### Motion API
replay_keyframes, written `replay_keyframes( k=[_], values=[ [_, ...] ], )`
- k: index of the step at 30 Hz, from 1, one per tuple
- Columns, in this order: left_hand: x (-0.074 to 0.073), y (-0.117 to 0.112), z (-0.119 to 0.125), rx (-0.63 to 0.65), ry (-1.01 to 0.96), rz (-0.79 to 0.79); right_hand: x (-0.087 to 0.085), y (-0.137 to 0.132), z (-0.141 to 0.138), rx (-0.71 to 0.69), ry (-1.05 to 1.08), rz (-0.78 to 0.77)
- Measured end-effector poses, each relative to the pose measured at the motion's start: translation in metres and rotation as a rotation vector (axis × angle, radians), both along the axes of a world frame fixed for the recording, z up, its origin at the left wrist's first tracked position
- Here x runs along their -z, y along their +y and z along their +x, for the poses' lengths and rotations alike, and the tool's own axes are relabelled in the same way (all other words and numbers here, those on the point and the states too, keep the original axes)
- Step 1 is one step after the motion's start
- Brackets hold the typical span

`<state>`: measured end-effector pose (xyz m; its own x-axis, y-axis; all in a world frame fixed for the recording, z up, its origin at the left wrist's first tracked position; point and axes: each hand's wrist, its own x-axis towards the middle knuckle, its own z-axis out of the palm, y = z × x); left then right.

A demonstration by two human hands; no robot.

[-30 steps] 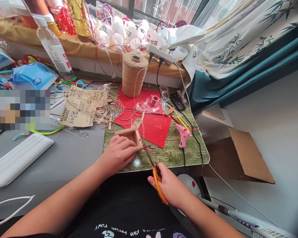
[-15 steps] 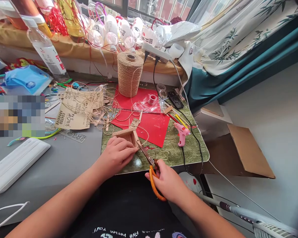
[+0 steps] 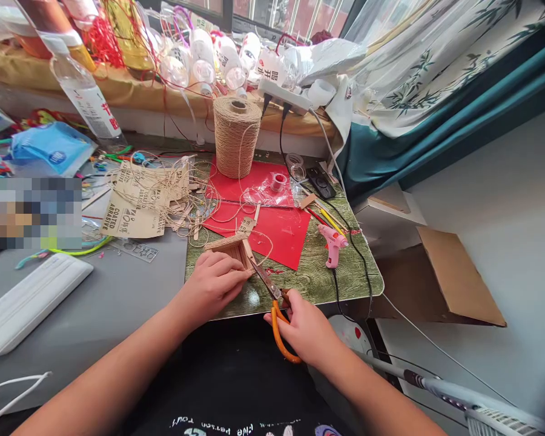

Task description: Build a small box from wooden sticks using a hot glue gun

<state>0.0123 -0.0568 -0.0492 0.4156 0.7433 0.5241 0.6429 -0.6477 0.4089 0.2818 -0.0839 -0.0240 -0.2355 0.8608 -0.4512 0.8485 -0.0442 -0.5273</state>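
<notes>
My left hand (image 3: 220, 280) is closed over a small box of wooden craft sticks (image 3: 229, 244), pinning it near the front edge of the green wood-patterned mat (image 3: 309, 287). Fingers and knuckles hide much of the box. In my right hand (image 3: 300, 324) are orange-handled scissors (image 3: 279, 330), with their blades pointing up and left to the box's right side. Whether the tips touch the wood or a strand of twine there, I cannot tell. A loop of twine (image 3: 271, 245) curves beside the blades. Red paper (image 3: 281, 236) lies just behind the box.
Behind the paper stands a large twine spool (image 3: 237, 139). To the right lies a pink glue gun (image 3: 332, 245) with a black cord. Sandpaper sheets (image 3: 134, 206) and tangled twine cover the left. A white power strip (image 3: 285, 97) rests on the sill, and a cardboard box (image 3: 458, 275) stands at right.
The scissor handles and my right hand have shifted very slightly up and left. My left hand keeps its hold on the stick box.
</notes>
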Motion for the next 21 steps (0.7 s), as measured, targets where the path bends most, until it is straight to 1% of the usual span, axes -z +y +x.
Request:
replay_keyframes(
  k=[8, 10, 17, 21],
  values=[
    [-0.001, 0.0, 0.0, 0.004, -0.006, 0.0, 0.005, 0.002, 0.005, -0.031, -0.012, 0.025],
    [-0.001, 0.001, 0.0, 0.005, -0.006, -0.001, 0.002, 0.004, 0.006, -0.04, -0.023, 0.024],
    [0.001, 0.001, -0.001, 0.008, -0.004, -0.002, -0.015, 0.01, 0.006, -0.068, -0.065, 0.018],
    [0.002, 0.001, -0.001, 0.011, -0.004, 0.0, -0.017, 0.011, 0.006, -0.077, -0.07, 0.012]
  ],
)
